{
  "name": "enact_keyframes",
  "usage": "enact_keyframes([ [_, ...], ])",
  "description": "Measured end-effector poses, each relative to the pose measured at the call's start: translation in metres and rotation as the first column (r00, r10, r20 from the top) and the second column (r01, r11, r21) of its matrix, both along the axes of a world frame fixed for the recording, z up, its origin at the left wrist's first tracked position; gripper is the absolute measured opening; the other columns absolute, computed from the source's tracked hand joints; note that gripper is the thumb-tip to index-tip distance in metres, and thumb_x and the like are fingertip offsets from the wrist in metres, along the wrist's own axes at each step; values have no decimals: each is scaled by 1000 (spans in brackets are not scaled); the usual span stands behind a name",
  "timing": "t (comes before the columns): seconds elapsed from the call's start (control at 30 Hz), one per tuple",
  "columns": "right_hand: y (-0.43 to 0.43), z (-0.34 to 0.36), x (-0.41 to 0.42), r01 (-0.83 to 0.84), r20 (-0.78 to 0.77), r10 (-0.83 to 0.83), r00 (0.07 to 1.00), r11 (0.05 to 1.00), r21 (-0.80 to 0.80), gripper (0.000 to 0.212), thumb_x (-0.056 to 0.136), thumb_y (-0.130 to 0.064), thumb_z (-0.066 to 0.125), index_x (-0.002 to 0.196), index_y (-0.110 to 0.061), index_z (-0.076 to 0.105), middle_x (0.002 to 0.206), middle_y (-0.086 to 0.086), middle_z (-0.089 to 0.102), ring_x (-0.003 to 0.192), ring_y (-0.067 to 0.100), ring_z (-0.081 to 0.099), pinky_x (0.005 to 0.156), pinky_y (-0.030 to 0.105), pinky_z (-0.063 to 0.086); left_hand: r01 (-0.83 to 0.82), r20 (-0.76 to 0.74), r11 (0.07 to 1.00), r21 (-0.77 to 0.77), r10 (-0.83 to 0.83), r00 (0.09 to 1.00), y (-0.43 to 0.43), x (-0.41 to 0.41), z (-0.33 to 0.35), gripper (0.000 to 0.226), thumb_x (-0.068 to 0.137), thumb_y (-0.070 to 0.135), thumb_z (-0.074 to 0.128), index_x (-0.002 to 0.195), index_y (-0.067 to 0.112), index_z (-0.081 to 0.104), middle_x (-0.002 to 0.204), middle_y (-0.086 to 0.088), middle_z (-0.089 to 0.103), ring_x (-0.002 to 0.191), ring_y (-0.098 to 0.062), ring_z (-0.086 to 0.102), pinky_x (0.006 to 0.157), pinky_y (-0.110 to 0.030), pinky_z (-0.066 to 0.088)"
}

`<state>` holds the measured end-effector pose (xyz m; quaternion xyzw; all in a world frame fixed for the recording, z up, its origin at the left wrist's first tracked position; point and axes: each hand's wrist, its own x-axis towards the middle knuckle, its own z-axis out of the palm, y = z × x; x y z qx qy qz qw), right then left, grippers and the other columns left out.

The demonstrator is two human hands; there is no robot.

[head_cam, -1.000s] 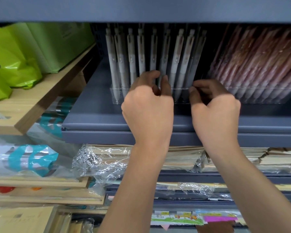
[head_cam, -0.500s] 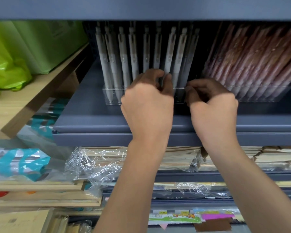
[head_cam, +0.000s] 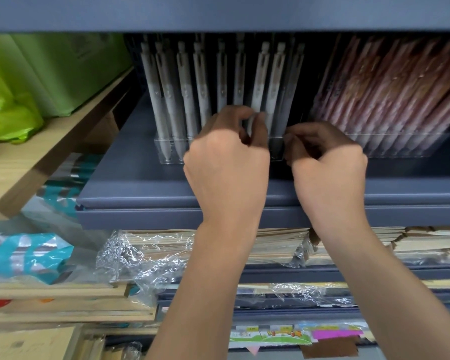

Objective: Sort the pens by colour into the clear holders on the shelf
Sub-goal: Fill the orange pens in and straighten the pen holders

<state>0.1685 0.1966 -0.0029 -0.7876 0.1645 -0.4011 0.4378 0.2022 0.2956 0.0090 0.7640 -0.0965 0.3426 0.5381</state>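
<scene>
Two hands at the shelf (head_cam: 130, 183): which step is this?

Seating a grey pen (head_cam: 259, 87), I'd judge. The left hand (head_cam: 226, 162) pinches it between thumb and forefinger, low on the barrel, in the row of grey pens (head_cam: 182, 92) standing in the left clear holder (head_cam: 166, 152).

And the right hand (head_cam: 327, 162)?

Its fingers are curled in at that holder's right end, touching or just beside the wall. Whether they grip the plastic, a pen, or nothing is hidden.

Where do the other colours sit?

Pink pens (head_cam: 387, 94) lean packed in the neighbouring holder (head_cam: 400, 149), just to the right.

What does the next move call for?

Probably sliding the pinched pen straight down into its slot while the holder is steadied, without tipping its neighbours.
</scene>
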Motion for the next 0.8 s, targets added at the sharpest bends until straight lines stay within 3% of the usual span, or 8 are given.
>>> enact_keyframes([
  [0.17,0,1,-1,-1,-18,1,1000,1000,-4,15,86,-15,62,92,-25,71,79,-13,70,76,7,66,69,30,55,39,10,999,21,-39,999,-7,-3,3,14,87,32,70,84,19,75,71,2,69,65,-25,64,61,-39,52],
  [0.43,-2,1,-1,-2,-28,2,1000,1000,-14,14,86,-15,63,93,-24,72,81,-11,71,76,7,65,64,19,49,17,-6,997,72,-17,1000,-12,0,2,13,88,30,69,86,21,77,75,0,73,68,-27,67,62,-38,54],
  [0.6,-3,1,-1,-1,-19,1,1000,1000,-30,15,85,-14,63,92,-24,72,80,-9,71,76,10,65,67,25,51,13,-8,997,82,-12,1000,-12,1,2,14,89,30,68,87,21,77,76,0,73,69,-27,67,62,-39,52],
  [0.8,-3,0,0,-3,-9,3,1000,1000,-29,16,84,-12,61,88,-24,71,76,-10,70,72,8,65,63,22,50,21,-33,998,61,-19,999,-11,0,3,14,89,32,69,87,20,75,75,-1,72,70,-26,67,64,-40,52],
])
